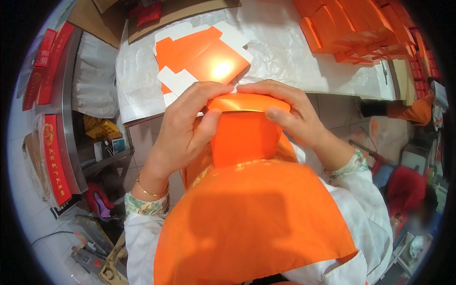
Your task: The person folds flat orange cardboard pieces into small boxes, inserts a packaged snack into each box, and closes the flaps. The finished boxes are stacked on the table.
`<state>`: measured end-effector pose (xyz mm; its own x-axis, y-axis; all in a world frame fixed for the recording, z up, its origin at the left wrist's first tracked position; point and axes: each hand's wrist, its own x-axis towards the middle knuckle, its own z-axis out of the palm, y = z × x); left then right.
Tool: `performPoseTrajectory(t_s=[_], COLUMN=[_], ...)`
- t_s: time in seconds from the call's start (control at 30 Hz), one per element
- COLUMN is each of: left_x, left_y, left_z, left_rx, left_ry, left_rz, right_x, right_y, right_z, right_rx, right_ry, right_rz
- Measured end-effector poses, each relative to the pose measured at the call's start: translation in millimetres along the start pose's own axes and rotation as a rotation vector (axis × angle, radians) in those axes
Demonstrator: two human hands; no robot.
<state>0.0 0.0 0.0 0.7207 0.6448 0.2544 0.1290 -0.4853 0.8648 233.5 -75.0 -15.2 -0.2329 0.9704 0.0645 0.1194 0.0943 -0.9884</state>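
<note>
An orange folding carton (244, 137) is held close in front of my orange apron, its curved upper edge facing away from me. My left hand (185, 126) wraps around the left end of that edge, thumb on the near side and fingers over the top. On the right end, my right hand (297, 114) grips the same way, its thumb pressed just below the rim. The lower part of the carton meets the apron. Just beyond my hands, flat orange-and-white carton blanks (204, 54) lie overlapping on the table.
A white woven sheet (280, 42) covers the table. Orange boxes (351, 28) are piled at the far right. A brown cardboard box (97, 23) stands far left, beside a metal rack (71, 104) with long red boxes. A person in red (406, 190) is at the right.
</note>
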Motion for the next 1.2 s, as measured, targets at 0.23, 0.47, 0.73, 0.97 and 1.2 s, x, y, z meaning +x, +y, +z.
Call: performPoseTrajectory(t_s=[0.23, 0.47, 0.73, 0.97, 1.2], left_x=[2, 6, 12, 4, -6], left_y=[-6, -3, 8, -2, -11], left_z=[-5, -5, -4, 4, 14], left_rx=[-0.077, -0.144, -0.220, -0.176, -0.257], left_ry=[0.004, -0.024, -0.019, 0.008, 0.084], left_rz=[-0.046, -0.064, -0.173, -0.159, -0.094], right_x=[3, 5, 3, -2, -6], right_y=[2, -3, -5, 7, 8], right_z=[-1, -2, 0, -1, 1], right_rx=[-0.053, -0.330, 0.009, -0.140, -0.154], right_ry=[0.051, 0.071, 0.123, 0.075, 0.029], right_rz=[-0.027, -0.218, -0.036, -0.148, -0.183])
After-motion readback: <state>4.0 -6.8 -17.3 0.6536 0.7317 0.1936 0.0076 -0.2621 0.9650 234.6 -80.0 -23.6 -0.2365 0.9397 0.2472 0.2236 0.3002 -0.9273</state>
